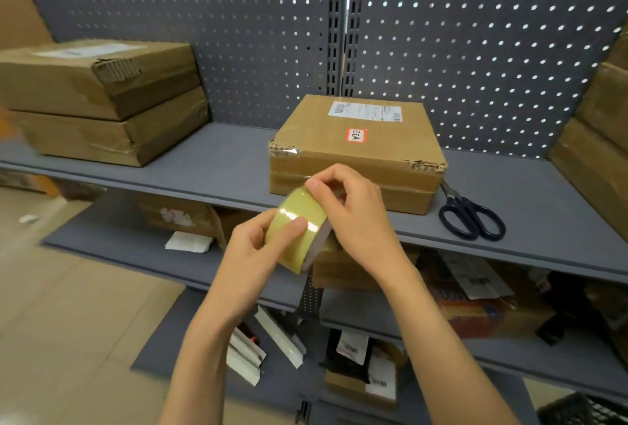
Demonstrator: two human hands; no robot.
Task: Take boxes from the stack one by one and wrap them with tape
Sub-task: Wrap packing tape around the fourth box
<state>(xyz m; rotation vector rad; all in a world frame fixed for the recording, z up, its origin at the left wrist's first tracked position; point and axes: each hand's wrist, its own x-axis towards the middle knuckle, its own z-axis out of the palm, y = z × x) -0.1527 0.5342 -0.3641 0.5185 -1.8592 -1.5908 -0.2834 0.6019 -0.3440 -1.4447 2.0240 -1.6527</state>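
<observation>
Evidently the tape's loose end is being sought — the tape roll [299,229] is gripped by the left hand [253,248] and picked at by the right hand [353,217]. At the shelf's [221,166] front edge the box [356,152] waits — next, a strip must be pulled free.

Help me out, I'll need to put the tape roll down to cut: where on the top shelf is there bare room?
The widest bare patch of the top shelf lies between the two stacked boxes at left and the labelled box. A smaller patch lies right of the scissors, before the boxes at the right edge. Between labelled box and scissors it is tight.
</observation>
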